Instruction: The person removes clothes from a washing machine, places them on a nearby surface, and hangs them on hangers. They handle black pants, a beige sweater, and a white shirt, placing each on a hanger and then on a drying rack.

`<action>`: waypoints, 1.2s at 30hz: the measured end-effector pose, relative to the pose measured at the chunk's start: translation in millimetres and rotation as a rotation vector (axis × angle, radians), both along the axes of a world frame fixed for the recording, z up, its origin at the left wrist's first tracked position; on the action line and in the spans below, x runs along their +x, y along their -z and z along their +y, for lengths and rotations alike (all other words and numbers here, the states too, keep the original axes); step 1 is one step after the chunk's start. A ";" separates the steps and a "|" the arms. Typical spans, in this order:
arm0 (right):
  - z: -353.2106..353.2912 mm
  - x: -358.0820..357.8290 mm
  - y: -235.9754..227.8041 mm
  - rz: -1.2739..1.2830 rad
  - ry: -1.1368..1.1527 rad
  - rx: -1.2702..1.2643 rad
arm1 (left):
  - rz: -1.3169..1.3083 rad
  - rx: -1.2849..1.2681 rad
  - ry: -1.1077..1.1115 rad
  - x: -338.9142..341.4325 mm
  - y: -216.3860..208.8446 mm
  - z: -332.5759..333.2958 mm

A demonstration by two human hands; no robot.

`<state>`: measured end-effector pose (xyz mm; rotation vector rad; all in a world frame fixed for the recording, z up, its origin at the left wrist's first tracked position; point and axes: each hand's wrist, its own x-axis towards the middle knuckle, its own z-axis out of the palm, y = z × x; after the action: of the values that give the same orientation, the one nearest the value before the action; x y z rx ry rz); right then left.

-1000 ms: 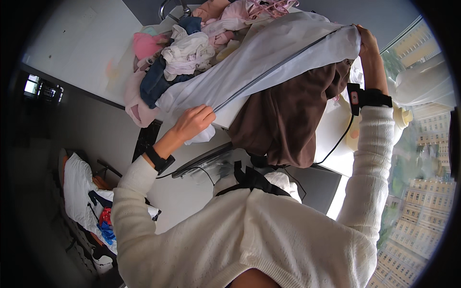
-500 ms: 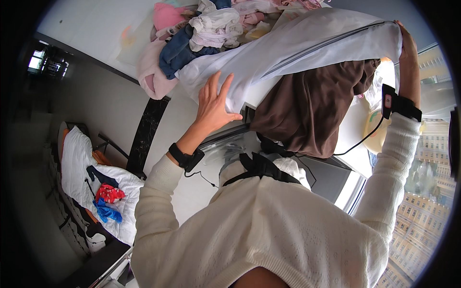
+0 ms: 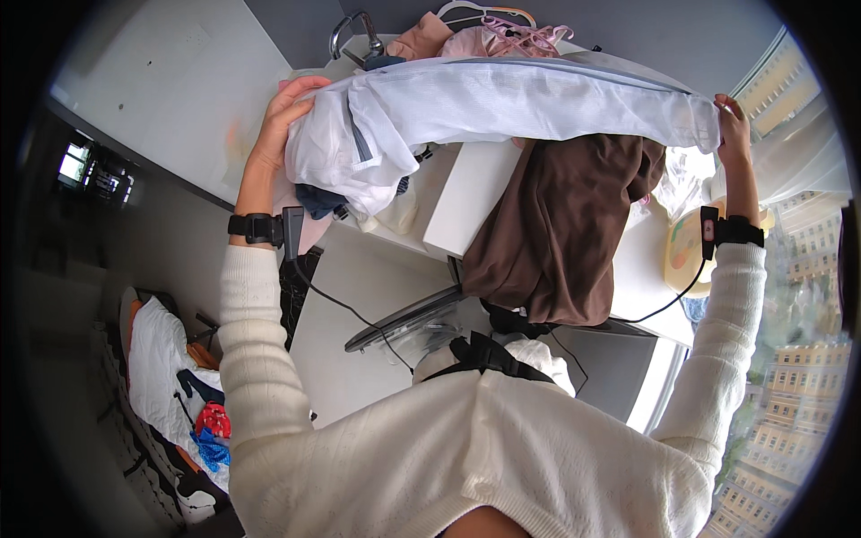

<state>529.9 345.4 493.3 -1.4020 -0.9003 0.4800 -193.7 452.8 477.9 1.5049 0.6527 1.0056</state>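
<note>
A long white garment [image 3: 538,106] with grey stripes is stretched crosswise in front of me, above the counter. At its left end, which is bunched and hangs down, my left hand [image 3: 289,112] is closed on the cloth. My right hand [image 3: 734,130] pinches the other end, near the window. Below the garment, a dark brown cloth [image 3: 565,233] drapes over the counter's front edge. Pink clothes [image 3: 421,38] show behind the white garment, which hides most of the pile there.
A curved faucet [image 3: 352,38] stands at the back left. Below the counter is a washing machine with its round door [image 3: 404,318] swung out. A pale yellow jug [image 3: 686,251] sits by the window. Cables hang from both wrist straps. At lower left, a white quilt [image 3: 161,359] bears small clothes.
My left hand, open and apart from the garment before, has moved up and left and now grips its left end. The garment has swung from slanting to nearly level. My right hand keeps its hold.
</note>
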 end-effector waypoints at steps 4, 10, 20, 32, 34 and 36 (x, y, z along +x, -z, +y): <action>-20.3 -14.2 26.1 -0.334 0.216 -0.277 | 0.793 0.224 -0.099 40.2 13.7 34.8; -56.2 -49.4 33.1 -0.868 0.154 -0.477 | 0.781 0.778 -0.309 110.6 110.2 -13.8; -11.2 -310.8 67.0 -0.942 -0.777 -0.057 | 1.018 0.970 -0.415 144.6 131.9 -14.4; -22.0 -377.4 98.2 -1.276 -0.720 0.180 | 0.852 0.444 0.020 71.1 103.3 -6.5; -40.9 -371.9 94.1 -1.322 -0.619 0.241 | 0.769 0.525 0.040 84.3 94.5 -18.4; -55.8 -368.3 95.8 -1.375 -0.562 0.302 | 0.650 0.396 0.078 101.3 83.2 -28.4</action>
<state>161.6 289.6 397.5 -1.0587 -2.3831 -0.3270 -92.3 424.4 394.8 2.2245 0.8675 0.5909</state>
